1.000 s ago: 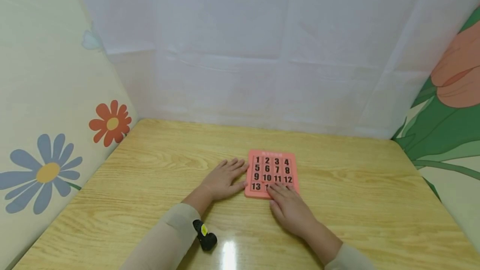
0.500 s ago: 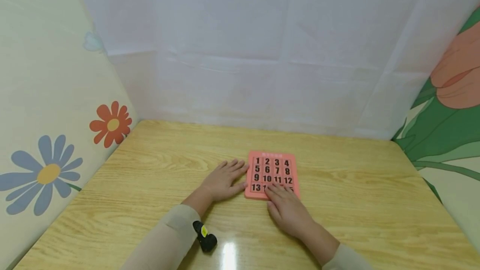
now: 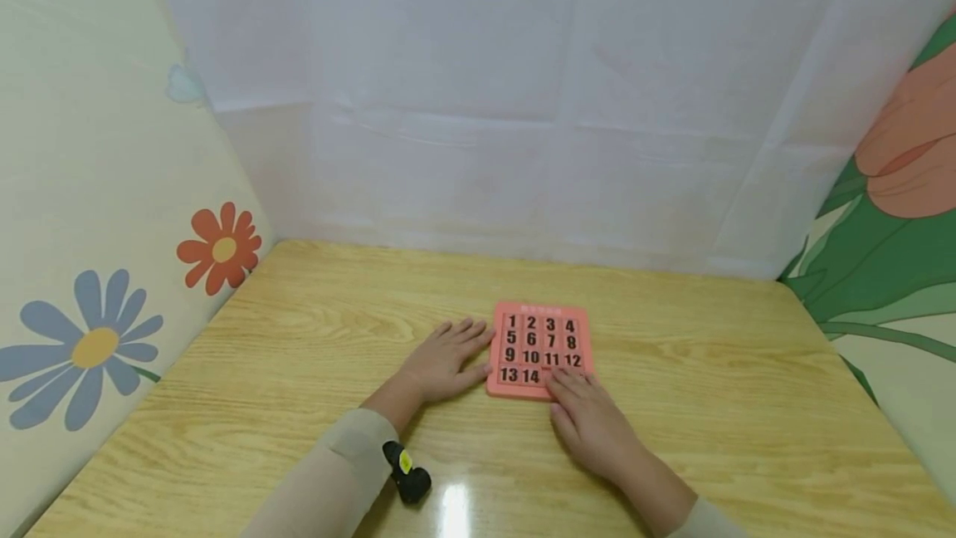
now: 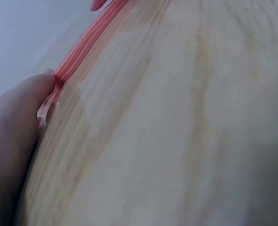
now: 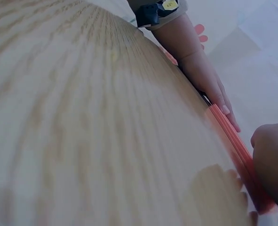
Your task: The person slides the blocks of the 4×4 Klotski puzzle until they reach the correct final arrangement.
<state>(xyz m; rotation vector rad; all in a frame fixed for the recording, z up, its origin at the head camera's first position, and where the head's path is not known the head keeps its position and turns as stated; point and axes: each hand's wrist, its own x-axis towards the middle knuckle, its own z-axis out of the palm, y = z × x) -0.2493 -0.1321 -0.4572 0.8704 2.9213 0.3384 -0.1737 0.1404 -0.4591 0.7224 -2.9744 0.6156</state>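
A pink number slide puzzle point(image 3: 531, 339) lies flat on the wooden table, its black-numbered tiles in rows from 1 at the top left. Tiles 13 and 14 show in the bottom row; fingers cover the rest of that row. My left hand point(image 3: 446, 362) rests palm down at the puzzle's left edge, fingertips and thumb against the frame. With fingers fairly straight, my right hand point(image 3: 593, 426) touches the lower right tiles. In the left wrist view the left thumb point(image 4: 23, 110) meets the pink frame point(image 4: 89, 40). The right wrist view shows the puzzle's edge point(image 5: 235, 148) between both hands.
The wood-grain table point(image 3: 314, 305) extends around the puzzle. A white cloth point(image 3: 478, 106) hangs behind it, with flower-printed panels point(image 3: 93, 347) at the sides. A black wrist device point(image 3: 408, 473) is on the left sleeve.
The right hand first shifts slightly left, then slides right along the bottom row, uncovering tile 14. My left hand and the puzzle stay in place.
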